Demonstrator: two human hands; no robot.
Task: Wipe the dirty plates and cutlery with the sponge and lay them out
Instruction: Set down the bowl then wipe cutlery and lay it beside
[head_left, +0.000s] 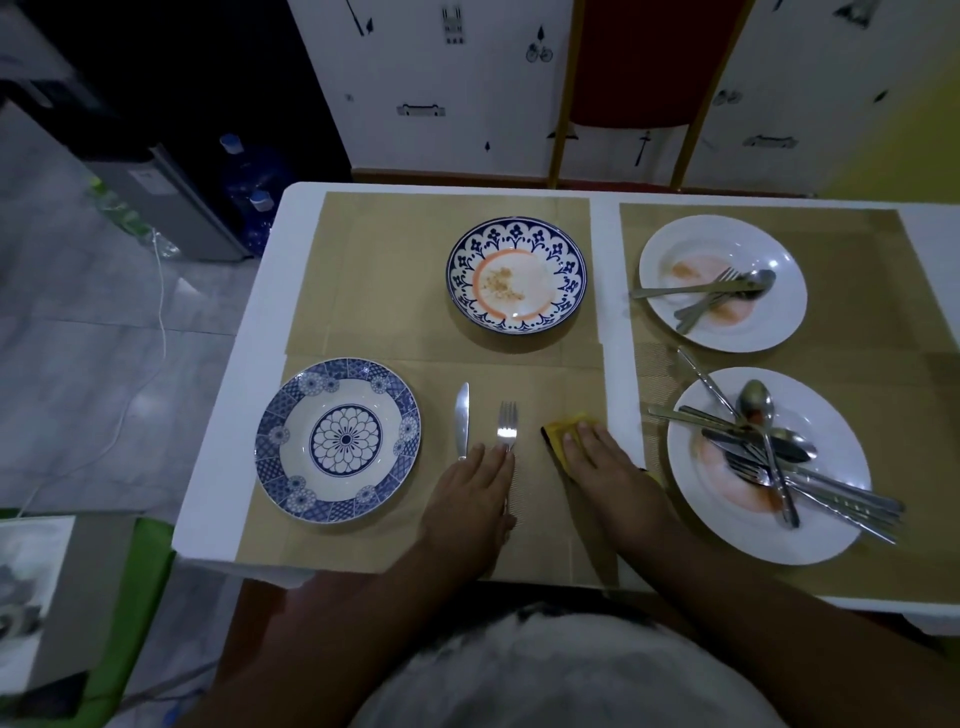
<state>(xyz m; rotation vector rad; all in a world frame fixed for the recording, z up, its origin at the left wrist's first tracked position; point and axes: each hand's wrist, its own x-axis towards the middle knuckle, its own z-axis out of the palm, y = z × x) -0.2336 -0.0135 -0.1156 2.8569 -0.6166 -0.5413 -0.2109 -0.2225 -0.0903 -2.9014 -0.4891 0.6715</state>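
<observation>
A clean blue-patterned plate (332, 371) lies on the near left of the tan placemat (374, 249). Right of it lie a knife (462, 421) and a fork (507, 423), side by side. My left hand (470, 493) rests over the fork's handle, fingers together. My right hand (605, 467) presses flat on the yellow sponge (558, 430), just right of the fork. A blue flower-rimmed plate (519, 231) with crumbs sits farther back. Two smeared white plates are on the right: the far one (675, 239) holds a fork and spoon, the near one (727, 530) holds several pieces of cutlery.
The white table (223, 493) ends at its left edge close to the patterned plate. A red chair (628, 62) stands behind the table. Water bottles (249, 176) and a grey appliance (171, 202) stand on the floor at the left, with a white cable.
</observation>
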